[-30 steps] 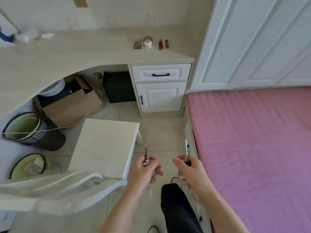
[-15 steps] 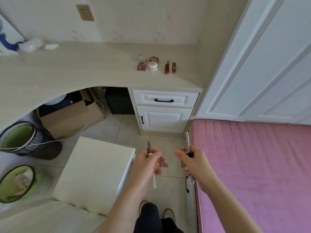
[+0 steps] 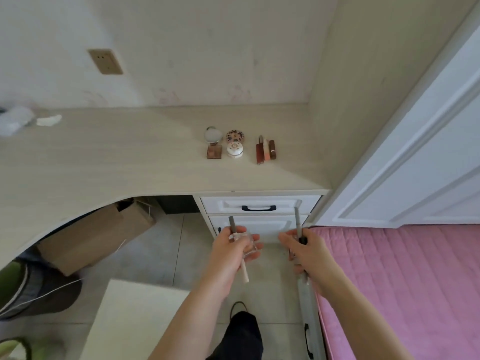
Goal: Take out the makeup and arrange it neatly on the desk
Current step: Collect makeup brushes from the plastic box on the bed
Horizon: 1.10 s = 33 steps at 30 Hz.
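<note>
My left hand (image 3: 230, 252) grips a slim makeup pencil (image 3: 244, 274) with a dark top and a pale end, together with a small clear item. My right hand (image 3: 306, 249) grips a thin grey makeup pen (image 3: 297, 219) that stands upright. Both hands hover in front of the white drawer unit (image 3: 259, 206), below the pale wooden desk (image 3: 130, 157). On the desk lie a square perfume bottle with a round stopper (image 3: 213, 144), two small round jars (image 3: 235, 144) and three lipstick-like tubes (image 3: 265, 149) side by side.
A pink bed (image 3: 402, 287) fills the right, with white wardrobe doors (image 3: 415, 152) behind it. A white chair (image 3: 135, 320) stands at the lower left. A cardboard box (image 3: 96, 235) and bins (image 3: 23, 289) sit under the desk. White clutter (image 3: 23, 120) lies at the desk's far left.
The view has moved closer to the desk and tilted upward. Both hands carry their pencils forward toward the drawer unit, still holding them.
</note>
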Available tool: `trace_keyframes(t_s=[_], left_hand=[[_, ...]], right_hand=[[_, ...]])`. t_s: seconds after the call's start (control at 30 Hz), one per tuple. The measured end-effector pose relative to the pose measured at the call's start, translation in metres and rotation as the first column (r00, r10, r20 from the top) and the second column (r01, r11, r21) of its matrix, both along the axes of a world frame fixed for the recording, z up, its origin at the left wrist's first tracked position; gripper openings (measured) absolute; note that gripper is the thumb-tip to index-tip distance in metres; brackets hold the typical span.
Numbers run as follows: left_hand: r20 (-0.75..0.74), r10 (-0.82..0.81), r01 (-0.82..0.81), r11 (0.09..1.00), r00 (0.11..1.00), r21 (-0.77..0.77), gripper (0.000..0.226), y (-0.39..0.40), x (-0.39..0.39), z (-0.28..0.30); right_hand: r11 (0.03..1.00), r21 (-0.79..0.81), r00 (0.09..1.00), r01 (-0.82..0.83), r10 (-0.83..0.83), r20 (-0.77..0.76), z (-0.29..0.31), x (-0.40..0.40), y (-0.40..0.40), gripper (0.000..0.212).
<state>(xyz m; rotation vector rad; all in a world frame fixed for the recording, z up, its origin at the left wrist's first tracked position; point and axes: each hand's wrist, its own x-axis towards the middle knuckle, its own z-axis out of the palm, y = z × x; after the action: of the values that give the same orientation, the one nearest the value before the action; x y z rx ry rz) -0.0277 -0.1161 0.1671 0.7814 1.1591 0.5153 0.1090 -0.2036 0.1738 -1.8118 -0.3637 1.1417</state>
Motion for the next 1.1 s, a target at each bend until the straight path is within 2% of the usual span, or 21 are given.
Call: trace_keyframes(t_s=[0.3,0.63,0.73,0.8,0.93,1.03,1.1], left_hand=[[0.026,-0.086,0.087,0.996,0.996,-0.017,0.017,0.106,0.06,-0.006],[-0.015,-0.038,0.037,0.995,0.999,-0.098,0.017,0.181,0.159,-0.032],[-0.066,0.007,-0.016,0.991,0.998,-0.135,0.013,0.198,0.192,-0.043],[-0.116,0.016,-0.032,0.99,0.993,-0.139,0.014,0.208,0.213,-0.05],[-0.185,-0.071,0.048,0.991,0.98,-0.126,0.013,0.223,0.246,-0.063],[-0.288,-0.133,0.109,0.989,0.948,-0.097,0.002,0.232,0.267,-0.074],[-0.348,-0.17,0.161,0.985,0.922,-0.057,0.004,0.239,0.279,-0.083]], right_hand=[[0.997,-0.073,1.0,0.027,-0.027,-0.001,-0.004,0.053,0.096,0.021],[0.985,-0.161,0.998,-0.053,0.058,0.031,-0.03,0.145,0.178,0.02],[0.981,-0.182,0.998,-0.059,0.061,0.003,-0.038,0.176,0.198,0.023],[0.973,-0.213,0.995,-0.083,0.093,0.038,-0.044,0.194,0.211,0.026],[0.953,-0.278,0.978,-0.118,0.16,0.131,-0.057,0.223,0.229,0.027],[0.938,-0.323,0.961,-0.127,0.198,0.195,-0.071,0.238,0.237,0.027],[0.919,-0.376,0.952,-0.115,0.211,0.223,-0.079,0.246,0.24,0.03]])
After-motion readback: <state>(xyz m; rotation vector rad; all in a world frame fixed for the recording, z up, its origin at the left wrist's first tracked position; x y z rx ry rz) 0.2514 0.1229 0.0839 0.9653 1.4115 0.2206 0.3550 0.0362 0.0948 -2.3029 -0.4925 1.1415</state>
